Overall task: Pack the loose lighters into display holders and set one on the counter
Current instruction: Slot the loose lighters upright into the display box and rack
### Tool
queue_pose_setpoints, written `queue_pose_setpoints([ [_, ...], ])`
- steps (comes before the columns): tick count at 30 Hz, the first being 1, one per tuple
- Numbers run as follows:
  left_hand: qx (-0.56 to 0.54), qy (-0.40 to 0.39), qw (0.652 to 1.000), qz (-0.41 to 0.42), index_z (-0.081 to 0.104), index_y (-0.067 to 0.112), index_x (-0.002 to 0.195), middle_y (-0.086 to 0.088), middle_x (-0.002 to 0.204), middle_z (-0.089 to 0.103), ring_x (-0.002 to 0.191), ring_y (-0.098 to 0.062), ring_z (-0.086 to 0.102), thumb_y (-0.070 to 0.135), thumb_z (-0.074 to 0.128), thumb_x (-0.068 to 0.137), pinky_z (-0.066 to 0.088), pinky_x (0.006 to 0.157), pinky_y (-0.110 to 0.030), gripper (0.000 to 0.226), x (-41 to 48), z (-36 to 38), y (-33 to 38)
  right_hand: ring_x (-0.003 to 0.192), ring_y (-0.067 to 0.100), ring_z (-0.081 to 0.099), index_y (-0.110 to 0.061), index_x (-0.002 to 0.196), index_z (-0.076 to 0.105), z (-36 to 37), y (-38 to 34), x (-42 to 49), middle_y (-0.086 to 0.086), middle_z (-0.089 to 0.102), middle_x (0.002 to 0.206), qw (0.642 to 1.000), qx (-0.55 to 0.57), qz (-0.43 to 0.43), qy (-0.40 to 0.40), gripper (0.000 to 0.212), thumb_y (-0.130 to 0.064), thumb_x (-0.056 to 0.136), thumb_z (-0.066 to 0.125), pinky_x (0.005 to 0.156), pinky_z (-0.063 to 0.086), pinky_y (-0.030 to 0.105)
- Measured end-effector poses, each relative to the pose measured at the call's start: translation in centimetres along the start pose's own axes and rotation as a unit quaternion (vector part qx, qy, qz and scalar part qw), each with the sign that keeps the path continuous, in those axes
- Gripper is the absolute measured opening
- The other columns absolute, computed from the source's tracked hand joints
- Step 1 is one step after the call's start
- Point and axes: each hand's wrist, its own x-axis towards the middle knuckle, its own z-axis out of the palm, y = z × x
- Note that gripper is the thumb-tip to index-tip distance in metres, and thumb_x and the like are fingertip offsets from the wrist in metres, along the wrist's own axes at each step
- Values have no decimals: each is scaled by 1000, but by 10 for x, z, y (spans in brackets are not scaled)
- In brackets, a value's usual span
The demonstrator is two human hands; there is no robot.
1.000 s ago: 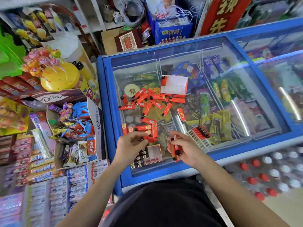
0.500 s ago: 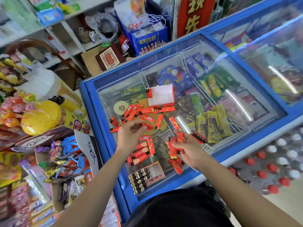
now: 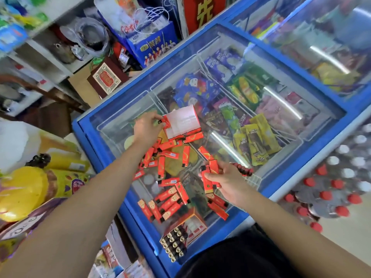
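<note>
The freezer lid (image 3: 281, 109) is see-through glass, smooth and shiny, with bright streaks of light on it. Its blue frame (image 3: 84, 135) looks like smooth plastic. The red lighters (image 3: 170, 199) look like shiny plastic. The box (image 3: 182, 121) I grip looks like smooth card. In the display holder (image 3: 192, 227), the lighter tops look like shiny metal. The snack packets (image 3: 255, 141) under the glass are glossy.

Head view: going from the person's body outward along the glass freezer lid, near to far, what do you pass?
Filled display holder → near cluster of loose lighters → farther scatter of loose lighters → red-and-white box, gripped at its corner by the left hand.
</note>
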Motion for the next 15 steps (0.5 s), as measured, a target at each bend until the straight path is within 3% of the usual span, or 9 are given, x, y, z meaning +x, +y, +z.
queue_pose_setpoints([
  [3,21,-36,999,6,74,13,97,-4,104,74,95,-22,66,13,79,84,50,85,-32,14,11,6,-1,99,33,73,5,115,63,-3,3,-2,20,70,95,1000,-12,3,-6,31,10,85,71,87,58,37],
  [6,16,-48,999,20,71,12,89,-1,91,74,87,-20,69,6,79,80,56,85,-37,13,12,8,1,99,33,74,2,116,64,-5,6,-7,18,70,96,1000,-18,-7,-15,31,10,86,69,81,59,32],
  [9,29,-52,997,40,71,13,90,8,85,67,82,-14,66,8,83,75,56,82,-34,20,2,8,4,101,35,73,2,117,63,-6,8,-9,17,70,95,1000,-14,-12,-20,32,10,86,69,85,60,36],
  [12,37,-61,997,28,73,17,111,3,91,70,87,-17,66,16,86,74,53,83,-32,40,-16,9,2,100,36,72,0,116,64,-6,5,-12,18,71,94,1000,-11,-19,-16,32,7,86,70,87,60,43],
  [15,28,-55,998,26,79,18,107,-2,95,77,85,-19,69,15,85,73,55,79,-32,35,-40,15,1,91,33,69,-3,115,66,-3,1,-12,19,68,97,999,-31,-37,-8,30,6,86,70,82,59,49],
])
